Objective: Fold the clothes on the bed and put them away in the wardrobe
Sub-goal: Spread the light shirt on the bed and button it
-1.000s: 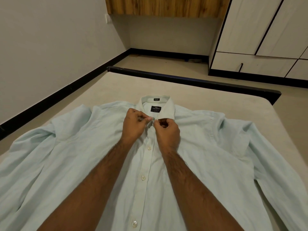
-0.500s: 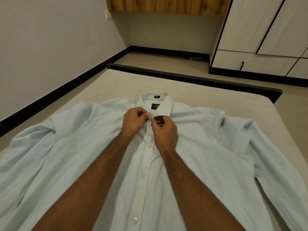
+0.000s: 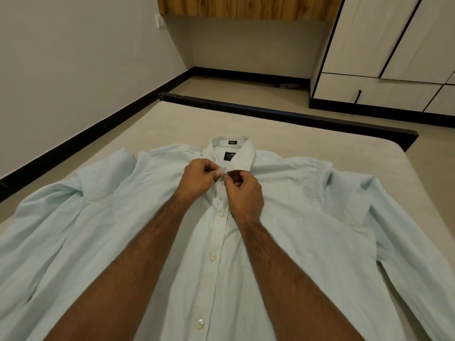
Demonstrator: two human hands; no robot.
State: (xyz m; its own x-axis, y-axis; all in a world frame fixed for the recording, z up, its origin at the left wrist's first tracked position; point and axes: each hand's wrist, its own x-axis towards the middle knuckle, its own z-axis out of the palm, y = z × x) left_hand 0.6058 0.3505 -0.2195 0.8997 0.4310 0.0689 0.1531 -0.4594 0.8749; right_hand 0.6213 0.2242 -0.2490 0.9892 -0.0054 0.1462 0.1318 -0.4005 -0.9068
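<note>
Pale-green shirt (image 3: 307, 217), one; two hands pinch its collar (image 3: 242, 157).

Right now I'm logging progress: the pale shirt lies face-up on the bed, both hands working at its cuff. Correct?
Not the cuff. In the head view both the left hand and right hand pinch the shirt at its collar; it does lie face-up on the bed.

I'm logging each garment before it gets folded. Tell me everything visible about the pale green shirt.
The pale green button-up shirt lies face up on the beige bed, sleeves spread, collar far from the camera with a dark label inside. White buttons run down its closed placket. It looks like woven cotton. The left hand and right hand pinch the placket below the collar.
</note>
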